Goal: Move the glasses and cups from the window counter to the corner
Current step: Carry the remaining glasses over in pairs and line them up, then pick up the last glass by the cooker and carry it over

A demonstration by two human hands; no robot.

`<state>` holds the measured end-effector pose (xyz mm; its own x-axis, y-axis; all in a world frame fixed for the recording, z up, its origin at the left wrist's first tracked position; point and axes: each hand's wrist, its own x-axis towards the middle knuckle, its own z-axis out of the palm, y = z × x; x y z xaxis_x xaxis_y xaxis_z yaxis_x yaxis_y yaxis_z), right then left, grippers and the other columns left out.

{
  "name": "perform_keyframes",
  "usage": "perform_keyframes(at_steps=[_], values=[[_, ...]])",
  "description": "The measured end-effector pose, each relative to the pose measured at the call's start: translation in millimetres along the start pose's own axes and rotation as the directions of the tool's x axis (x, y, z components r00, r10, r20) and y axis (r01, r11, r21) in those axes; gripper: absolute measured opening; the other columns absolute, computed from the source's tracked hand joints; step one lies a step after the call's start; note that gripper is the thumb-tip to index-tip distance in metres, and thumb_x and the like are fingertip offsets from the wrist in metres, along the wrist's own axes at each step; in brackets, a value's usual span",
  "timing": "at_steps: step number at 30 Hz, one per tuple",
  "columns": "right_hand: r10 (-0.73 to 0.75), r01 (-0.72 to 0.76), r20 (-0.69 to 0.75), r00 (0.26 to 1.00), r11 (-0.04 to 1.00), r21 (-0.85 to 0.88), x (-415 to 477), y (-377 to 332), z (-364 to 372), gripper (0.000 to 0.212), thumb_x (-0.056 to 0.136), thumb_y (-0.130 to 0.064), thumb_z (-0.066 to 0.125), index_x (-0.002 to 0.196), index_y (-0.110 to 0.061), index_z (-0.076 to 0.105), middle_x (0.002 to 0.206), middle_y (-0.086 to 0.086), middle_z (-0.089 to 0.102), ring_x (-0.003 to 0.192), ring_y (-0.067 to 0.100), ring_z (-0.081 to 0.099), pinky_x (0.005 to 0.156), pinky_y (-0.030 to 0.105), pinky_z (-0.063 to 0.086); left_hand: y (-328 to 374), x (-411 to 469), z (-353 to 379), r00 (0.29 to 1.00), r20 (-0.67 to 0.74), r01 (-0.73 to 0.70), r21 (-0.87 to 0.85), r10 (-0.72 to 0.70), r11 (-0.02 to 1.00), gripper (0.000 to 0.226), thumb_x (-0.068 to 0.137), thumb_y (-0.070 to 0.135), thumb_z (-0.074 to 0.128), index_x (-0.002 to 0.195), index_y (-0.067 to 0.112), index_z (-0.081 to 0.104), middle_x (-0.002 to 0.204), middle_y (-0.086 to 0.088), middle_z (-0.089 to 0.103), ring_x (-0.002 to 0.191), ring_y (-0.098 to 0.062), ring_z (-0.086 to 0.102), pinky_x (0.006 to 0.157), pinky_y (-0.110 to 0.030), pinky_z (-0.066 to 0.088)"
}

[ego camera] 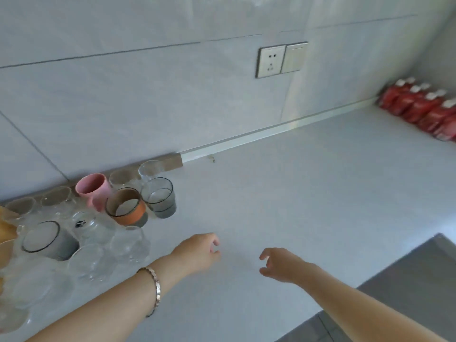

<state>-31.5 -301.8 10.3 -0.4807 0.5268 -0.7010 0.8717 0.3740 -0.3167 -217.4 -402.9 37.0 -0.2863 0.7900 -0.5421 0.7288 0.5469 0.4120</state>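
Observation:
Several glasses and cups crowd the left of the white counter (283, 193) against the wall: a pink cup (95, 191), an orange-banded cup (127, 206), a grey-tinted glass (159, 197), a grey cup (48, 239) and many clear glasses (129, 243). My left hand (197, 251), with a bracelet on its wrist, hovers just right of the cluster, fingers loosely curled and holding nothing. A little further right my right hand (281, 264) is over bare counter, fingers apart and empty.
Red pouches (422, 107) line the far right wall. A wall socket and switch (281, 59) sit above the counter. The counter's front edge drops to grey floor (407, 292) at the lower right. Something yellow (6, 225) shows at the left edge.

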Motion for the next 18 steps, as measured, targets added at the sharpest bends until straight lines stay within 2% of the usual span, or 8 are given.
perform_keyframes(at_steps=[7,9,10,11,13,15,17,18], values=[[0.240,-0.238,-0.045,0.970,0.970,0.039,-127,233,-53,0.042,0.097,-0.027,0.041,0.131,-0.003,0.048,0.145,0.012,0.043,0.129,0.026,0.044,0.103,0.032,0.037,238,38,78,0.951,0.148,-0.302,0.239,0.272,0.923,0.035,0.089,0.030,0.051,0.122,0.016,0.053,0.122,-0.005,0.060,0.112,-0.023,0.057,0.095,-0.030,0.044],[0.348,-0.346,-0.044,0.936,0.937,0.051,-162,303,-60,0.030,0.096,-0.025,0.041,0.102,-0.002,0.060,0.126,0.016,0.057,0.105,0.026,0.055,0.088,0.033,0.042,306,41,107,0.921,0.192,-0.381,0.266,0.339,0.885,0.034,0.089,0.029,0.052,0.121,0.016,0.054,0.120,-0.006,0.061,0.111,-0.023,0.057,0.094,-0.028,0.044],[0.402,-0.399,-0.060,0.914,0.915,0.056,-177,339,-60,0.028,0.095,-0.025,0.042,0.088,-0.004,0.060,0.103,0.014,0.062,0.088,0.025,0.056,0.080,0.033,0.042,340,41,123,0.903,0.219,-0.419,0.273,0.368,0.866,0.034,0.089,0.029,0.053,0.120,0.016,0.055,0.117,-0.005,0.061,0.109,-0.023,0.057,0.093,-0.027,0.044],[0.451,-0.445,-0.079,0.889,0.892,0.081,-194,372,-60,0.027,0.093,-0.024,0.044,0.076,-0.007,0.056,0.081,0.009,0.057,0.075,0.023,0.053,0.074,0.031,0.042,372,42,139,0.885,0.253,-0.453,0.271,0.391,0.849,0.033,0.089,0.029,0.053,0.119,0.016,0.056,0.113,-0.004,0.060,0.104,-0.022,0.057,0.090,-0.026,0.043],[0.553,-0.537,-0.103,0.827,0.830,0.146,-230,429,-59,0.031,0.091,-0.021,0.045,0.062,-0.013,0.043,0.066,0.002,0.041,0.069,0.023,0.046,0.062,0.026,0.040,434,41,169,0.845,0.334,-0.508,0.257,0.418,0.822,0.031,0.089,0.031,0.052,0.117,0.018,0.057,0.109,-0.001,0.057,0.095,-0.018,0.053,0.083,-0.024,0.041],[0.638,-0.608,-0.094,0.764,0.761,0.226,-268,477,-58,0.022,0.093,-0.018,0.043,0.076,-0.008,0.055,0.082,0.007,0.055,0.088,0.029,0.055,0.065,0.025,0.047,489,43,199,0.804,0.403,-0.562,0.276,0.436,0.780,0.031,0.089,0.032,0.050,0.116,0.019,0.057,0.113,0.002,0.057,0.097,-0.015,0.052,0.084,-0.024,0.041],[0.708,-0.645,-0.092,0.700,0.682,0.344,-298,526,-51,0.031,0.092,-0.017,0.045,0.118,-0.003,0.056,0.123,0.014,0.058,0.115,0.030,0.056,0.091,0.032,0.049,541,45,227,0.762,0.457,-0.618,0.301,0.459,0.726,0.031,0.090,0.032,0.050,0.116,0.018,0.057,0.118,0.002,0.059,0.098,-0.015,0.054,0.085,-0.024,0.043],[0.738,-0.660,-0.081,0.670,0.642,0.390,-311,548,-49,0.038,0.092,-0.019,0.045,0.127,-0.004,0.052,0.132,0.013,0.054,0.121,0.028,0.054,0.097,0.034,0.046,566,47,241,0.744,0.479,-0.640,0.311,0.466,0.702,0.031,0.090,0.031,0.050,0.116,0.017,0.057,0.119,0.001,0.060,0.097,-0.016,0.055,0.084,-0.024,0.042]])
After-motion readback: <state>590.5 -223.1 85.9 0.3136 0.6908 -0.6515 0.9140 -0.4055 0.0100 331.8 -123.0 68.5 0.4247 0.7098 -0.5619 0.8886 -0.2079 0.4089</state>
